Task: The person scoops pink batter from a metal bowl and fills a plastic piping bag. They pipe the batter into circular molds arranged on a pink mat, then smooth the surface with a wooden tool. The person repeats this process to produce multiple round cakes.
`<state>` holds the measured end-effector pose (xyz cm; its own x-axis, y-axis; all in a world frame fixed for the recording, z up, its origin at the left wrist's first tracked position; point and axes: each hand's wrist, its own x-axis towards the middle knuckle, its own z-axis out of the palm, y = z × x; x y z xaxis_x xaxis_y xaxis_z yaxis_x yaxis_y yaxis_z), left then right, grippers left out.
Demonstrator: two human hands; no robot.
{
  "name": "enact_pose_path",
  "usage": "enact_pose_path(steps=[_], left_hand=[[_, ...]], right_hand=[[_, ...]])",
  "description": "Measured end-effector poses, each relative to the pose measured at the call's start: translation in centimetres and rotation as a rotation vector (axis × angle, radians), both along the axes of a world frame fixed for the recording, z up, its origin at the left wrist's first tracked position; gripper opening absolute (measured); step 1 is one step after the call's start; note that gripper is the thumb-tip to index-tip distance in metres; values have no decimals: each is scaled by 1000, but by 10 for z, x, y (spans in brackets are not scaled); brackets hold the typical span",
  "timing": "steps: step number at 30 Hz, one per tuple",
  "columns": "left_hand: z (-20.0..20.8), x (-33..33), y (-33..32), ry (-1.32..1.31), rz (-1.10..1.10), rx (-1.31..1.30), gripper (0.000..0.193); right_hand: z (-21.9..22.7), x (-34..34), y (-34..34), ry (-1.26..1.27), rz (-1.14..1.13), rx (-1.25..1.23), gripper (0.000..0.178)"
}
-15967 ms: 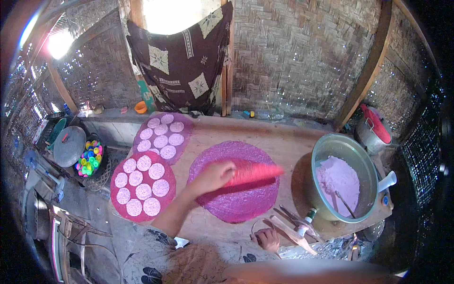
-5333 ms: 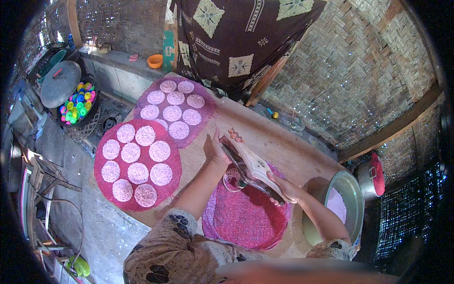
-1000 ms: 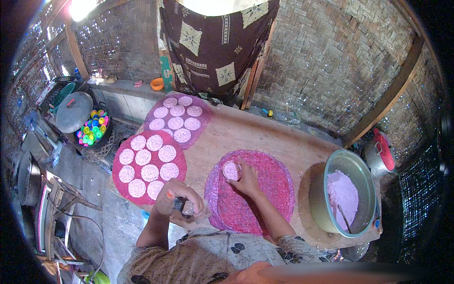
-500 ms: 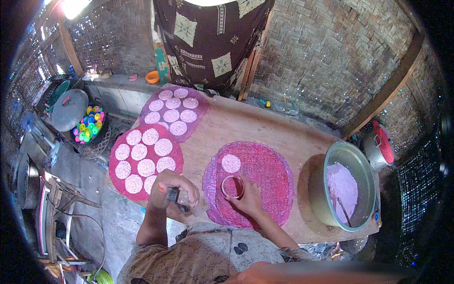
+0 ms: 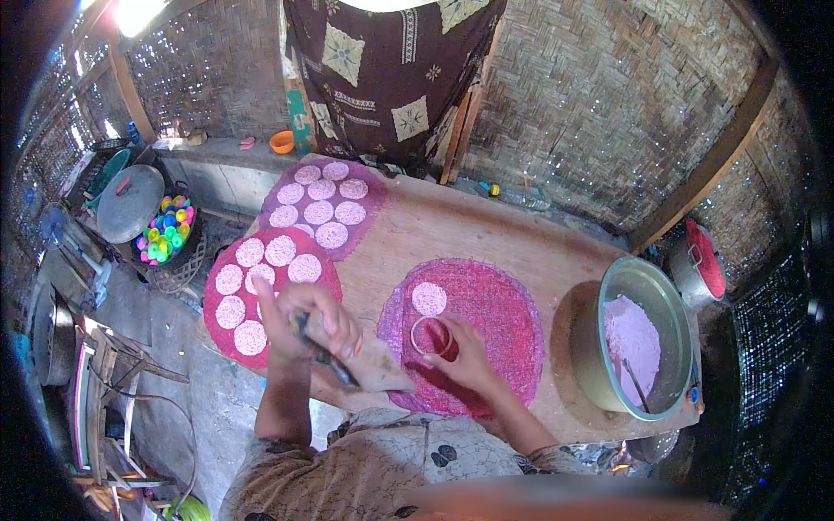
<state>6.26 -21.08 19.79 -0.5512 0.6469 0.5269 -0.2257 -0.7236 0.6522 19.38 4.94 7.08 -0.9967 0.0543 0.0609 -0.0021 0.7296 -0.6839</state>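
Observation:
My right hand (image 5: 469,358) grips a round ring mould (image 5: 414,340), held at a round red-and-purple woven mat (image 5: 508,339). One pale pink disc (image 5: 429,299) lies on this mat, just beyond the ring. To its left my left hand (image 5: 304,323) is closed around a blurred flat, tan tool with a dark strip (image 5: 382,368); its exact kind is unclear. The hand partly covers a second red mat (image 5: 228,337) bearing several pale discs. Farther back, a purplish mat (image 5: 369,187) carries more discs.
A large green basin (image 5: 584,360) of pale pink crumbly mix (image 5: 632,334) with a stick-like utensil stands at the right end of the wooden table (image 5: 486,224). A lidded pot (image 5: 708,271) is beyond it. Left are a wooden stool (image 5: 109,369) and a pan of colourful small cups (image 5: 165,230).
My left hand has swung slightly, bringing the flat tool down and right toward the mat's near edge. My right hand still holds the ring in nearly the same place.

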Motion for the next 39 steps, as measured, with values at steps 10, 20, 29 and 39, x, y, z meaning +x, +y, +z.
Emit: enact_pose_path(steps=[10, 20, 29, 39], left_hand=[[-40, -76, 134, -799, 75, 116, 57], [-130, -75, 132, -1047, 219, 162, 44], [-160, -94, 144, -1005, 104, 239, 49], [-169, -63, 168, -1160, 122, 127, 51]], right_hand=[[97, -19, 80, -776, 100, -952, 79], [53, -38, 72, -855, -79, -546, 80], [40, -45, 82, -728, -186, -365, 84], [58, -3, 82, -728, -262, -318, 82]])
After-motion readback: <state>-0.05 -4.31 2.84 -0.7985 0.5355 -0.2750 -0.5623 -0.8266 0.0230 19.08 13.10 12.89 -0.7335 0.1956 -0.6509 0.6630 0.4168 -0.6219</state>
